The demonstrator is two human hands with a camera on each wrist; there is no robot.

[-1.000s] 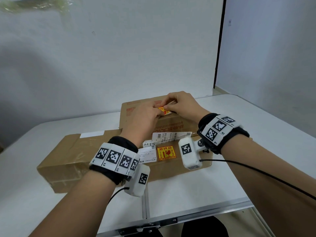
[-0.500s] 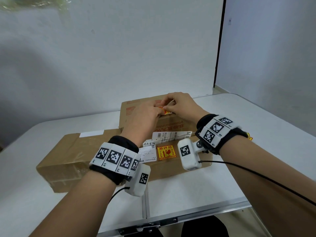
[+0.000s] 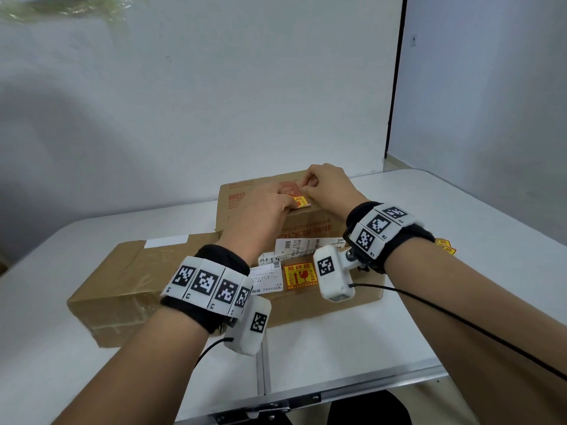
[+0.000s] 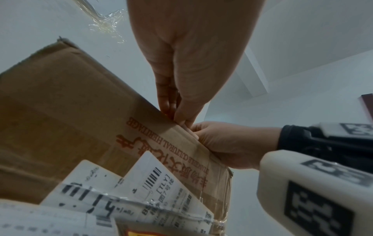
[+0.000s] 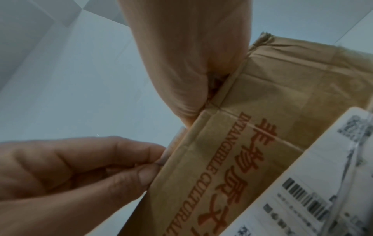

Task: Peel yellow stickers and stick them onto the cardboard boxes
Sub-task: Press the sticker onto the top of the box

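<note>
At the near edge, a white table (image 3: 322,357) is seen, on which two cardboard boxes rest. The flat box (image 3: 122,283) lies nearest; a yellow fragile-goods sticker (image 3: 300,276) is already fixed to its top face, beside white shipping labels (image 3: 267,279). Behind it, touching or just beside it, stands the taller box (image 3: 306,223), printed in red.

Both hands are held at the front top edge of the taller box. The left hand (image 3: 264,210) is laid over the top face with its fingers bent down onto the sticker; whether the sticker is pinched or only pressed cannot be told from these views. The right hand (image 3: 329,187) is curled, with thumb and forefinger brought together at the corner of the yellow sticker (image 3: 300,200), which appears to be pinched. The sticker lies on the top face at the front edge, partly under the left fingers.

The step in hand is judged to be placement and smoothing of this sticker. The sticker is judged light, thin and limp, with an adhesive back that will cling to skin and fold onto itself. It is best taken by one free corner, held taut, then pressed down from the fixed side outward. The box is judged stiff enough to bear firm pressing.

Further stickers (image 3: 445,244) are seen on the table beyond the right wrist.
</note>
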